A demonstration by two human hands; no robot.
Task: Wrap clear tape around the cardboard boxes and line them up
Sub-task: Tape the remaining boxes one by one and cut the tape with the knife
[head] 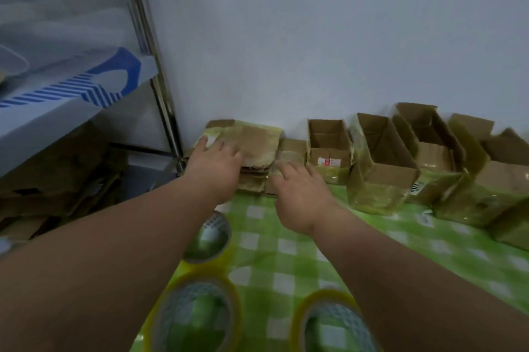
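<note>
A stack of flattened taped cardboard boxes point(257, 139) lies at the table's far left corner against the wall. My left hand point(214, 162) rests on its top box with fingers spread. My right hand point(297, 194) touches a small taped box point(292, 151) just right of the stack, fingers loosely extended. Several open taped boxes stand in a row along the wall to the right, among them one with a red label point(329, 148) and a larger one point(380, 162). Three rolls of clear tape point(197, 317) point(335, 323) point(211, 234) lie near me.
The table carries a green and white checked cloth point(286, 251). A metal rack point(160, 79) with a white and blue carton point(71, 94) stands at the left, with loose cardboard point(57, 188) piled below it. A pale wall point(315, 36) closes the back.
</note>
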